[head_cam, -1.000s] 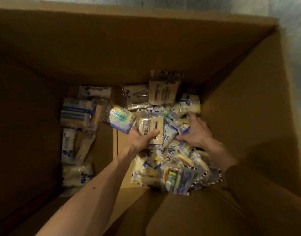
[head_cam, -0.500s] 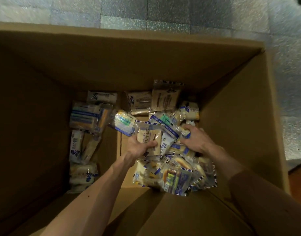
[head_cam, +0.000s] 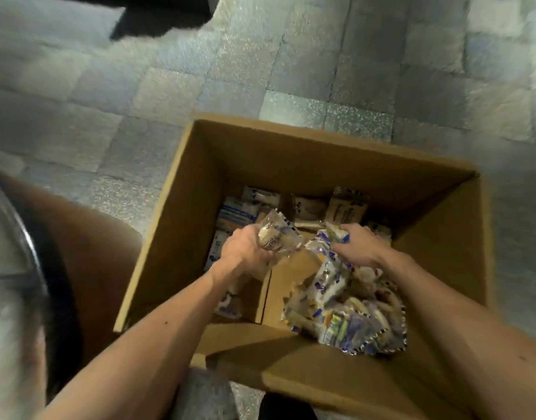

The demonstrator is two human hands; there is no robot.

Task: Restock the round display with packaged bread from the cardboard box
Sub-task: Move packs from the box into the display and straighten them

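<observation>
Both hands work inside the cardboard box (head_cam: 306, 153), which stands open on a speckled tiled floor (head_cam: 230, 86). Your left hand (head_cam: 245, 250) has its fingers curled round a packet of bread (head_cam: 271, 236), held clear of the box bottom. Your right hand (head_cam: 356, 248) closes on the top edge of a second packet (head_cam: 336, 233) at the crest of a heap of packets (head_cam: 345, 310) banked toward the right wall. One packet per hand reads as a way to carry two at each trip.

Each wrapper is thin, clear, crinkled film with blue-and-white print and saw-toothed seals. The bread inside shows pale, soft and rounded. Such film is likely to slip and the bread to crush, so a light enclosing hold suits it. Flat packets (head_cam: 239, 212) lie along the far and left walls. Box walls are plain brown board, deep and straight.

You cannot confirm the round display: a brown curved surface (head_cam: 87, 253) at the left edge is too blurred to identify.
</observation>
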